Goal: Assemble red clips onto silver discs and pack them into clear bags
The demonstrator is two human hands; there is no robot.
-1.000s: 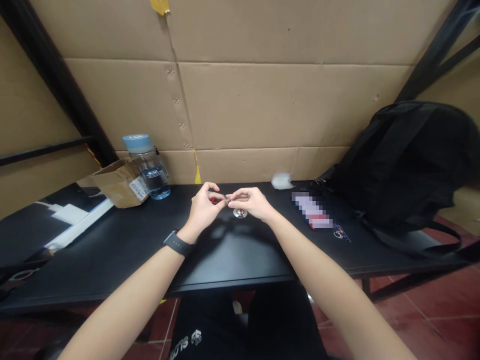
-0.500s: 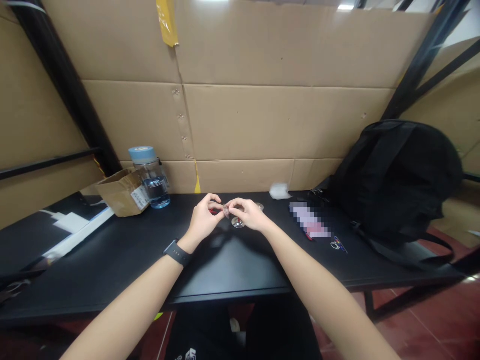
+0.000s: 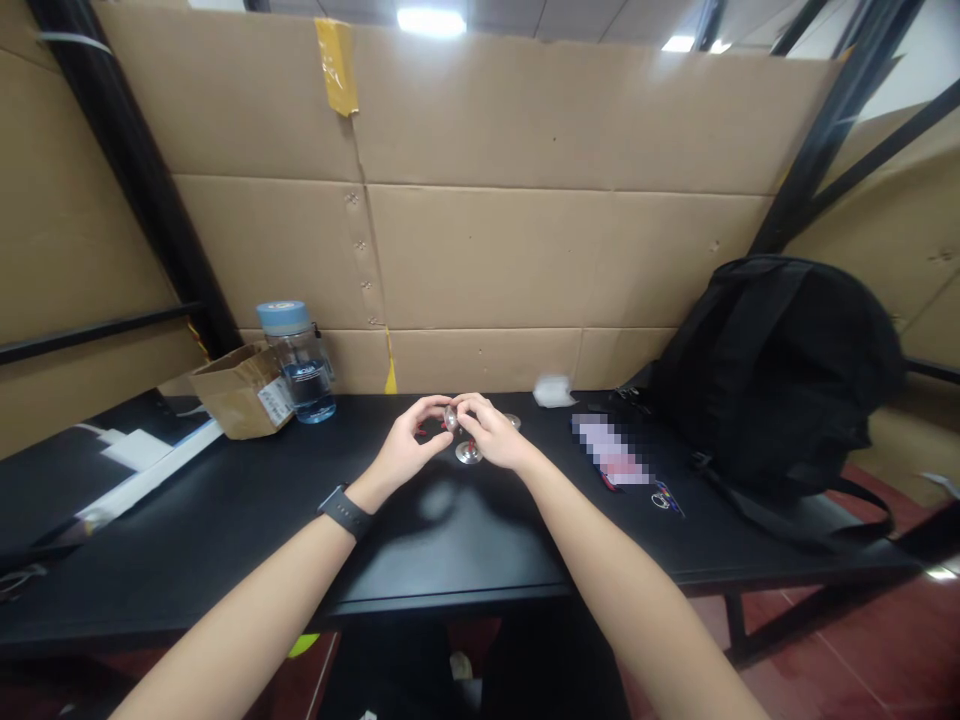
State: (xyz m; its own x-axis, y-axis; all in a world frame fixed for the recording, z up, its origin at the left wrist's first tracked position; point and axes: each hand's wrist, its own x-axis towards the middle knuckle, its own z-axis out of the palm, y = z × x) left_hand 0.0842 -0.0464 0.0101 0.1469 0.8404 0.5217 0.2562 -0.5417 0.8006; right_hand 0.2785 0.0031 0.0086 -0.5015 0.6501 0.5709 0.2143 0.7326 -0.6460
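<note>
A small, shiny, round metal disc (image 3: 451,418) is held up between my two hands over the black table. My left hand (image 3: 409,440) is curled around its left side, index finger at the top edge and thumb near the bottom. From the other side, my right hand (image 3: 495,432) grips the disc with thumb and fingers. Just below, a silver disc with a red middle (image 3: 469,454) lies on the table. Another silver disc (image 3: 513,421) shows partly behind my right hand. Small red pieces (image 3: 422,431) are mostly hidden behind my left fingers.
To the left stand a water bottle (image 3: 304,370), a brown paper bag (image 3: 244,395) and a white power strip (image 3: 150,485). At right lie a blurred-out phone-like item (image 3: 611,450), a key ring (image 3: 661,498) and a black backpack (image 3: 780,380). Crumpled white wrapping (image 3: 553,391) rests near the cardboard wall (image 3: 480,260).
The view has tilted up slightly. The disc in my hands has turned to face me more, and my left thumb and index finger have spread farther apart around it.
</note>
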